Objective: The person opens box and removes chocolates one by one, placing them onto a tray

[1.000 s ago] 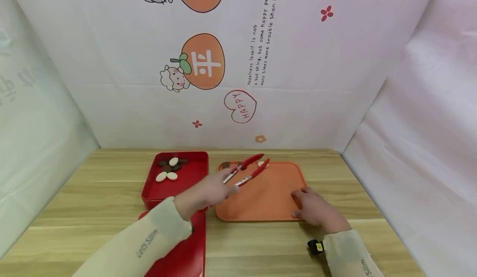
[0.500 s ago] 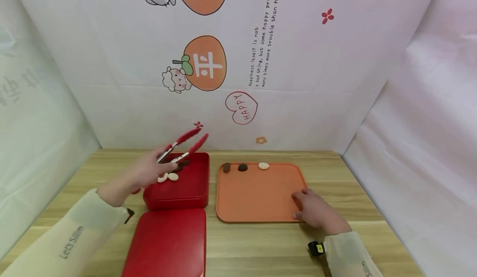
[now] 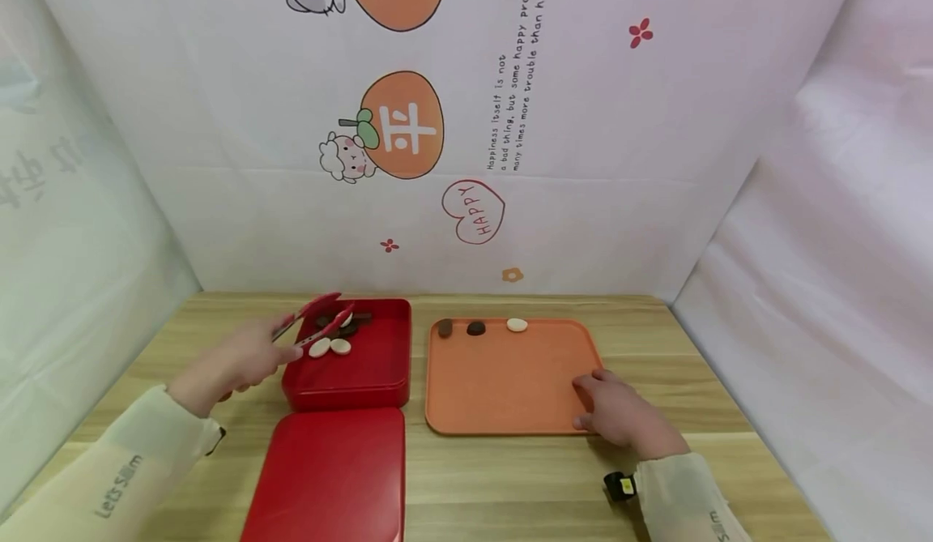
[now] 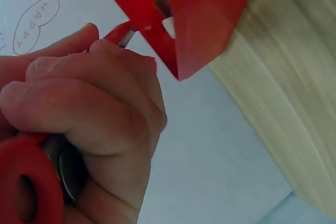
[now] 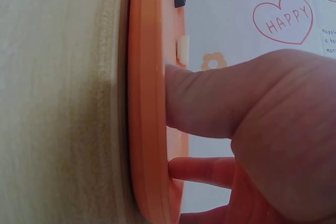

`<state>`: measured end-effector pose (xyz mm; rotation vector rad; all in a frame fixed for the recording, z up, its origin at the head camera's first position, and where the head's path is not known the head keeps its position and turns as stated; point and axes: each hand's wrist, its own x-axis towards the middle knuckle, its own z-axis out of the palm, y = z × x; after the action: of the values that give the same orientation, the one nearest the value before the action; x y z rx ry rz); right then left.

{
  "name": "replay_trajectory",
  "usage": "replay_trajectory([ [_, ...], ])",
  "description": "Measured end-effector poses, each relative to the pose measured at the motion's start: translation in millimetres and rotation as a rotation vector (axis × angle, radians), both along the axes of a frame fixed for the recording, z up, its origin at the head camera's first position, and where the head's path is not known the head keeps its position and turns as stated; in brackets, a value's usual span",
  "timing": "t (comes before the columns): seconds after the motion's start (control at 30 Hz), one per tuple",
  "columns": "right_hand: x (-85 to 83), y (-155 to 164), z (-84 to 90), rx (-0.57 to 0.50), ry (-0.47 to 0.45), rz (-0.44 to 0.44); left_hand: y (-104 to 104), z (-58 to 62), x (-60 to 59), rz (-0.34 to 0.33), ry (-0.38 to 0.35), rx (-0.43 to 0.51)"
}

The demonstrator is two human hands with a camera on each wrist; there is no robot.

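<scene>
From the head camera, the left hand (image 3: 244, 357) grips red-tipped tongs (image 3: 313, 321) whose tips hang over the pale and dark pieces in the red box (image 3: 350, 372); the right hand (image 3: 619, 412) rests with relaxed fingers on the near right corner of the orange tray (image 3: 510, 380), which carries three pieces along its far edge. The left wrist camera shows fingers (image 4: 84, 103) curled round the tongs' handle (image 4: 26, 182). The right wrist camera shows straight fingers (image 5: 210, 98) pressing the tray's rim (image 5: 149, 129)
</scene>
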<state>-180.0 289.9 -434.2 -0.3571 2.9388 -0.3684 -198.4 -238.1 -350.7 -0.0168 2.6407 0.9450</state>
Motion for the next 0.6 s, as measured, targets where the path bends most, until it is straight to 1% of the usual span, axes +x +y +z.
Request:
replay_trajectory([
  [0.1, -0.1, 0, -1.6, -0.005, 0.0, -0.003, 1, -5.3, -0.9, 0.008, -0.029, -0.005],
  [0.17, -0.5, 0, -1.7, -0.006, 0.001, -0.002, 1, -6.1, -0.5, 0.009, -0.036, 0.003],
  [0.37, -1.0, 0, -1.7, -0.003, 0.0, -0.005, 2, -7.8, 3.9, 0.011, -0.051, 0.062],
  [0.6, -0.7, -1, -1.3, 0.0, -0.004, -0.008, 0, -16.1, 5.4, 0.041, -0.069, 0.121],
])
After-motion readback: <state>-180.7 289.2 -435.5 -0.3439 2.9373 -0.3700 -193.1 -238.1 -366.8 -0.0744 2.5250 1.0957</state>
